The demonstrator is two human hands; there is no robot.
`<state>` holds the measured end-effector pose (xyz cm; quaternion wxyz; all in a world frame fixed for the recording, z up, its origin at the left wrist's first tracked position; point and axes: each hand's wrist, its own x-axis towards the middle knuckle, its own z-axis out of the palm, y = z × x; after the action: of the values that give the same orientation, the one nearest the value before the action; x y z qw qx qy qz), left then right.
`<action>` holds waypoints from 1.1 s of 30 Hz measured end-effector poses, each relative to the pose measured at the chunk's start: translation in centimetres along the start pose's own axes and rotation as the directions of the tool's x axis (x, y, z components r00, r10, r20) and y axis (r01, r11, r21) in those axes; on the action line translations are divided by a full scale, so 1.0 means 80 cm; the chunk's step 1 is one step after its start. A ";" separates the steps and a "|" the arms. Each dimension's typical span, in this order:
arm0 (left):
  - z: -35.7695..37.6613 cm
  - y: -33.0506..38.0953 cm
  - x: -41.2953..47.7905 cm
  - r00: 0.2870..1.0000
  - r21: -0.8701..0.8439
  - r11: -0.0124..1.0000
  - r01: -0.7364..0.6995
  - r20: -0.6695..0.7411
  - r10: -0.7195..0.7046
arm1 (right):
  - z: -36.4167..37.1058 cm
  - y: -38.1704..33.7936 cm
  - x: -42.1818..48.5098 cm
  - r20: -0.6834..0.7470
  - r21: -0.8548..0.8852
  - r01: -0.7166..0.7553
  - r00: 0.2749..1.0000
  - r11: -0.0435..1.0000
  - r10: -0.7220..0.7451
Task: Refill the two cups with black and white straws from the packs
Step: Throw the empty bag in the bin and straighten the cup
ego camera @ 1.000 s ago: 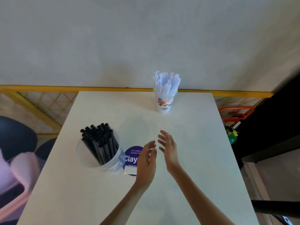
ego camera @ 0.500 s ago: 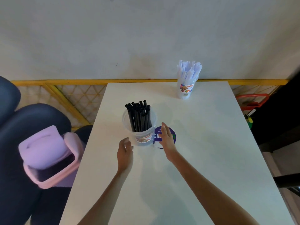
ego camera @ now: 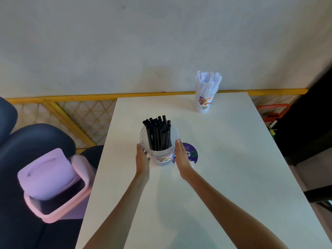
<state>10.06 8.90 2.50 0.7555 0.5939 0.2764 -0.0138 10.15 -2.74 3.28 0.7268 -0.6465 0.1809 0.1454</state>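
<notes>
Fingers of the left hand lay nearly straight along the left wall of the clear round plastic cup, and the right hand pressed flat, fingers together and extended, against its right wall, so both palms flanked the cup without curling round it. That cup stood just above the middle of the frame on the white rectangular table, holding a bunch of black plastic straws that stood upright and rose above its rim. A round purple sticker lay on the tabletop, partly hidden behind the right hand. Toward the upper right, near the table's far edge and well apart from the hands, a second clear cup held white straws. At the lower left, beside the table, stood a pink bin with a swing lid.
</notes>
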 end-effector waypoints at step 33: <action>0.206 0.093 0.273 0.987 0.044 0.990 -0.135 0.095 0.131 | -0.030 -0.106 0.316 -0.099 -0.044 0.285 0.952 0.957 -0.288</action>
<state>37.79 2.88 1.99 0.7515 0.6285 0.2007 0.0024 36.28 -6.76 -0.81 0.7202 -0.6832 0.1208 0.0069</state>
